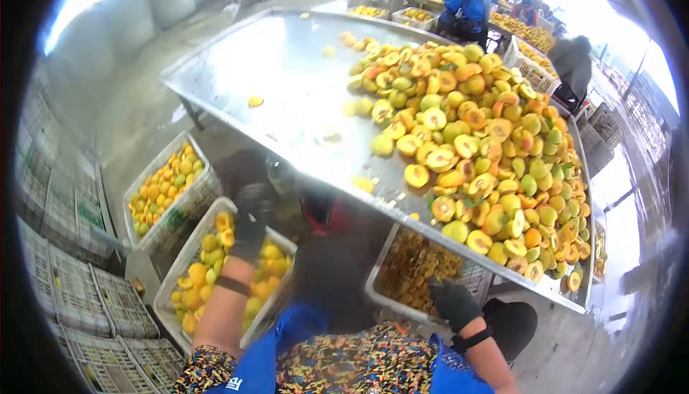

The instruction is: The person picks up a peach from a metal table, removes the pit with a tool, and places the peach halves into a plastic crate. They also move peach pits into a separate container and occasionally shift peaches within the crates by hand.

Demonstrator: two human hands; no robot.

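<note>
My left hand [251, 222], in a dark glove and smeared by motion, is over a white crate [166, 279] filled with yellow peaches [209, 256]. Its fingers are too blurred to show a grip. On the other side, my right hand [456, 305], also dark-gloved, is low at the edge of a second crate [373, 279] holding brown peach pits and scraps [413, 268]. The right fingers look curled in, and what they hold is hidden. Above both hands stands a metal table [287, 132] with a big heap of halved peaches [474, 135] on its right side.
Another crate of peaches [165, 189] stands left of the nearer one. Stacked crates [79, 286] line the far left. The table's raised metal edge [344, 197] runs in front of me. A person with blue clothing [470, 5] is behind the table, among more peach-filled crates.
</note>
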